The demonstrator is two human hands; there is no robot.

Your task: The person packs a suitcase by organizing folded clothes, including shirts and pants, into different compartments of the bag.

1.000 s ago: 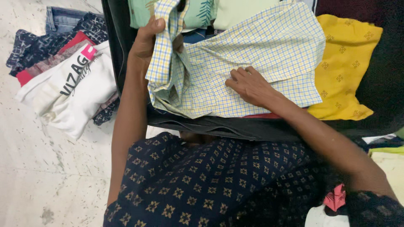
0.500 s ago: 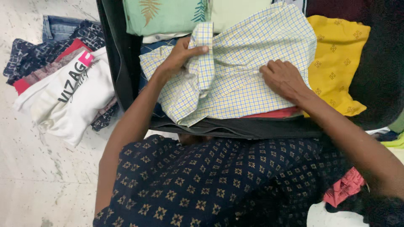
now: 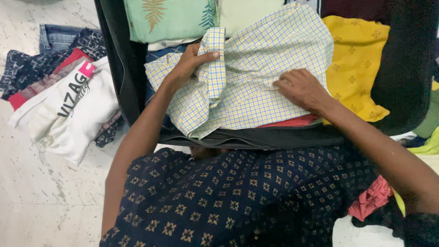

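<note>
A yellow-and-blue checked shirt (image 3: 270,55) lies spread on top of clothes inside an open black suitcase (image 3: 123,77). My left hand (image 3: 190,61) grips a bunched fold of the shirt's left side, thumb on top. My right hand (image 3: 302,89) presses flat on the shirt's right half, fingers together. A yellow patterned garment (image 3: 356,59) lies just right of the shirt, and a red one (image 3: 297,122) peeks out below it.
A mint leaf-print garment (image 3: 169,18) and a pale green one (image 3: 247,13) sit at the suitcase's far side. On the marble floor to the left lies a pile with a white printed top (image 3: 68,110), dark patterned cloth and jeans (image 3: 57,39). More clothes lie at the right edge.
My left hand brought the shirt's fold down from its raised position onto the shirt. My right hand slid right along the shirt. The view shifted slightly.
</note>
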